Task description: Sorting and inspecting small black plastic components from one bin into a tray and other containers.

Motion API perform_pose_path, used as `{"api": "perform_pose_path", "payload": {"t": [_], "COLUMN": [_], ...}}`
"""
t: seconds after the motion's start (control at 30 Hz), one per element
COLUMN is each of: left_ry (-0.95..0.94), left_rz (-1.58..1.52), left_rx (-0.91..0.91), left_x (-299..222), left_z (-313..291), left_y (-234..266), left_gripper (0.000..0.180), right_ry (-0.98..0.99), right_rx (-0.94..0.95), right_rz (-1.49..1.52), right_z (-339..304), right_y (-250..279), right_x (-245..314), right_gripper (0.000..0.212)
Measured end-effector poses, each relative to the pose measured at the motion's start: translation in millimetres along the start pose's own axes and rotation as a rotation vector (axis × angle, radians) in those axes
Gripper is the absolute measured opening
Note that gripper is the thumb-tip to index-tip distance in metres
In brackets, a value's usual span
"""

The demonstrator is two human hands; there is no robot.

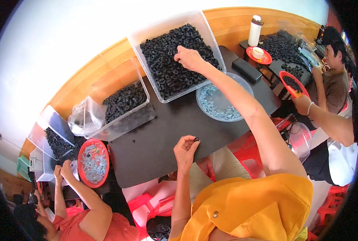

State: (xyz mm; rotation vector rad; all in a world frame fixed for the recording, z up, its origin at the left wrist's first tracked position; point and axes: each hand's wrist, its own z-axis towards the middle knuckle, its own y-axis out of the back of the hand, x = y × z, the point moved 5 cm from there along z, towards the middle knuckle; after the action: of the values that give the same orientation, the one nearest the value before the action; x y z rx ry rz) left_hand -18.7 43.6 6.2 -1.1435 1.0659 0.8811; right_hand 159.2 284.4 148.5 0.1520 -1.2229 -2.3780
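Between the thumb and fingertips of my left hand [185,150], a small black ring-shaped piece [196,139] is pinched above the table's near edge. My right arm reaches far across the table. Its hand [189,59] is over a large clear plastic bin [161,93], with fingers bent together against a heap of small black ring-shaped pieces [167,74]. Whether a piece is between those fingers is hidden. Under my right forearm lies a round clear tray [223,117] of small, shiny, pale coil-like parts [211,105].
The dark table [158,140] also bears a second clear bin [140,122] of black pieces and a black oblong case [246,70]. A person in red sits at left near a red tray [93,182]. At right, another person's hand [303,105] holds a red plate [284,75].
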Motion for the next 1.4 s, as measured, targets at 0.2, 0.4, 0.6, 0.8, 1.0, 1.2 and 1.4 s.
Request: {"api": "perform_pose_path", "payload": {"t": [0.2, 0.4, 0.6, 0.8, 1.0, 1.2, 1.4], "left_ry": [-0.012, 0.002, 0.008, 0.032, -0.049, -0.015, -0.008], "left_rz": [-0.006, 0.025, 0.026, 0.012, 0.087, 0.049, 0.045], "left_rx": [-0.002, -0.018, -0.023, -0.012, -0.055, -0.041, -0.043], "left_x": [1, -1, 0, 0, -6, -6, -5], "left_z": [1, 1, 0, 2, -1, 2, 1], "left_y": [2, 0, -1, -2, 4, -4, -5], "left_gripper": [0.015, 0.016, 0.017, 0.016, 0.016, 0.016, 0.016], "right_ry": [-0.074, -0.09, 0.016, -0.168, -0.361, -0.447, -0.396], "right_rx": [-0.062, -0.098, 0.003, 0.138, 0.199, 0.116, 0.116], "right_rz": [0.108, 0.126, 0.02, -0.277, -0.227, -0.139, -0.127], "right_z": [-11, -18, -11, -8, 7, 5, 1], "right_y": [22, 26, 10, -2, -21, -28, -25], "right_x": [-20, -22, 9, 24, 34, 26, 24], "right_gripper": [0.011, 0.01, 0.01, 0.02, 0.023, 0.022, 0.022]}}
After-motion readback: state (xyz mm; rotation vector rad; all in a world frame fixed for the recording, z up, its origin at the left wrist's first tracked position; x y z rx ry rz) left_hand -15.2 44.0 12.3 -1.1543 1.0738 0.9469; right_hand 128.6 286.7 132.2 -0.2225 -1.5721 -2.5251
